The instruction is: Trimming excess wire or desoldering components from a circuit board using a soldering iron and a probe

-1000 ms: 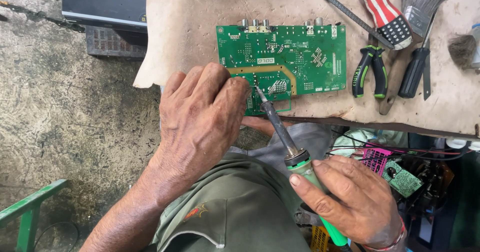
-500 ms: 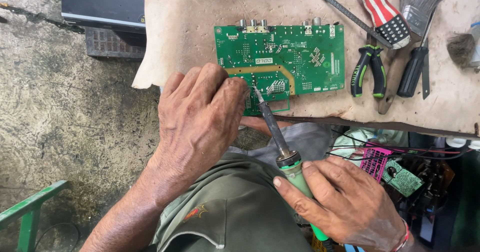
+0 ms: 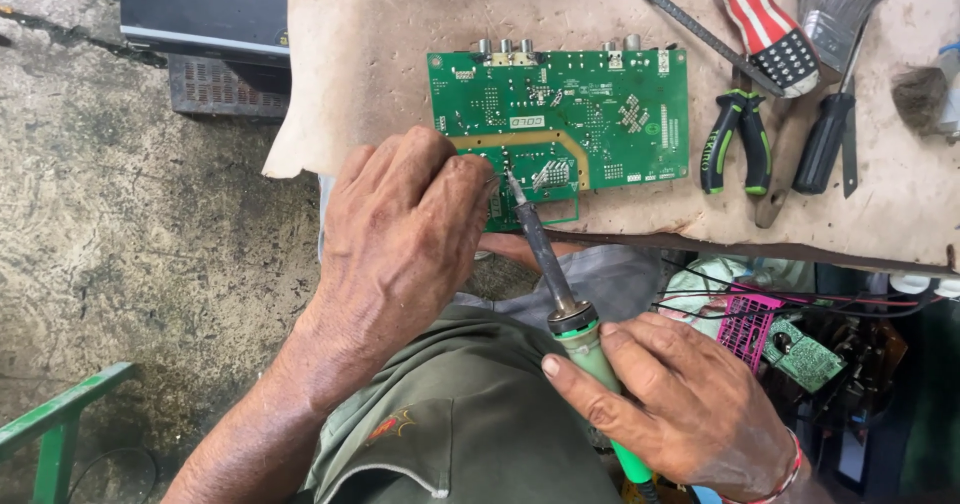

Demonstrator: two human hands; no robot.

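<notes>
Below me on the left is a rough concrete floor (image 3: 120, 254), stained and cracked, in flat daylight. My worn brown worktop (image 3: 400, 24) fills the top of the view, its front edge frayed. A black box (image 3: 200, 9) with a vented grille sits past its left corner. A green metal frame (image 3: 60, 429) juts in at my lower left.
</notes>
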